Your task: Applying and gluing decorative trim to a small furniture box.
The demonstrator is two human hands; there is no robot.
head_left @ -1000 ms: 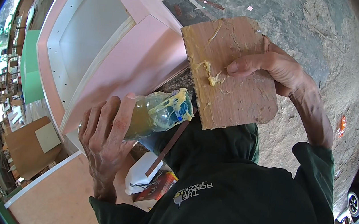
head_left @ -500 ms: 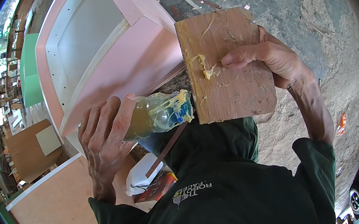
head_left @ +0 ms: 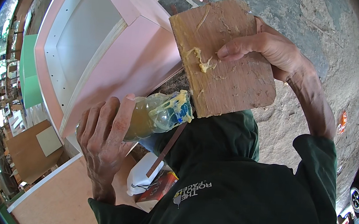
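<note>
A clear plastic bottle with cloudy yellowish contents lies tilted in my left hand, its fingers wrapped round it. Yellow glue is smeared over the bottle's blue end, which points right. My right hand grips a flat wooden spreader by its far right side, thumb on the face and fingers behind. Fine teeth run along the spreader's left edge. Streaks and a lump of yellow glue cling to its face. The spreader's lower left corner is close to the bottle's smeared end; whether they touch I cannot tell.
A pink cabinet with a pale inside and curved edge stands at left. Below it are a wooden panel, a white jug and a red box. Brown board lies far left. A wheel shows at right.
My right hand has moved the spreader slightly up and left. My left hand and the bottle stay nearly where they were.
</note>
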